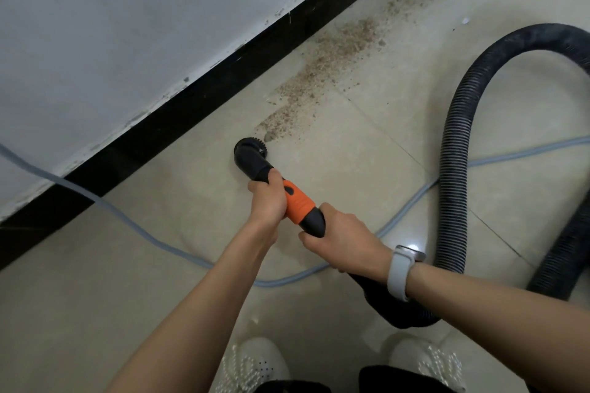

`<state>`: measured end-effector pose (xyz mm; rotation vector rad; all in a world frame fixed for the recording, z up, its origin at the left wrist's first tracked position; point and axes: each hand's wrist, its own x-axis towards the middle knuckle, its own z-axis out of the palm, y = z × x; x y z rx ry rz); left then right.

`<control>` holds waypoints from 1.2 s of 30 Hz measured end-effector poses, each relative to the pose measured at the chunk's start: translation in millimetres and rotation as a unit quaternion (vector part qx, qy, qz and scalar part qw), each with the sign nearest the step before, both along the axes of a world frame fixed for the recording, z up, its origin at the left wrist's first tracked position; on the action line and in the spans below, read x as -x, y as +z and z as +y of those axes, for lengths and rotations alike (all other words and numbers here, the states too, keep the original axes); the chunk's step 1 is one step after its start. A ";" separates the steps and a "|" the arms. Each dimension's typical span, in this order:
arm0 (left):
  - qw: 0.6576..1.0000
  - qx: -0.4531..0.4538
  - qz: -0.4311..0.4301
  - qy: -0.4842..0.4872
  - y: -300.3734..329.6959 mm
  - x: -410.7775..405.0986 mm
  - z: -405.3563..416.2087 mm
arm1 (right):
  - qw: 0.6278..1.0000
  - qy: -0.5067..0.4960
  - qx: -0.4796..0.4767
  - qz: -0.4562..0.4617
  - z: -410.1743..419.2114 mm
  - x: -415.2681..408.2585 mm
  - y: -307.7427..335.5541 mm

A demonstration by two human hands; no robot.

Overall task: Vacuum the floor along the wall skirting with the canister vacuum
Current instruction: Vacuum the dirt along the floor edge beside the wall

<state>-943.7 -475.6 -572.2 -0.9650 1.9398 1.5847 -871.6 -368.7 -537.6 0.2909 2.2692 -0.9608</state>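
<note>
Both hands, left hand (pixel 267 201) and right hand (pixel 343 241), fingers wrapped round vacuum nozzle (pixel 289 198), brush head (pixel 250 151) at frame centre. Debris trail (pixel 335 60) toward upper right beside skirting (pixel 223 73) unvacuumed; most work left.

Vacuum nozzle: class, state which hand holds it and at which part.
Both hold it: the left hand grips the vacuum nozzle at its black neck ahead of the orange collar; the right hand grips the black section behind.
</note>
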 end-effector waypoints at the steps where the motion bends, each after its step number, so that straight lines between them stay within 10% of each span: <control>1: 1.000 -0.001 -0.001 -0.008 1.0 0.8 2.8 | 1.000 -0.012 0.000 0.000 1.7 -1.1 0.3; 23: 0.999 0.020 -0.002 -0.033 5.0 37.0 8.2 | 0.993 -0.058 0.096 -0.032 6.7 34.1 1.1; 36: 0.997 -0.014 -0.002 -0.074 8.6 71.5 33.5 | 0.996 -0.088 0.001 0.032 17.4 56.2 -5.0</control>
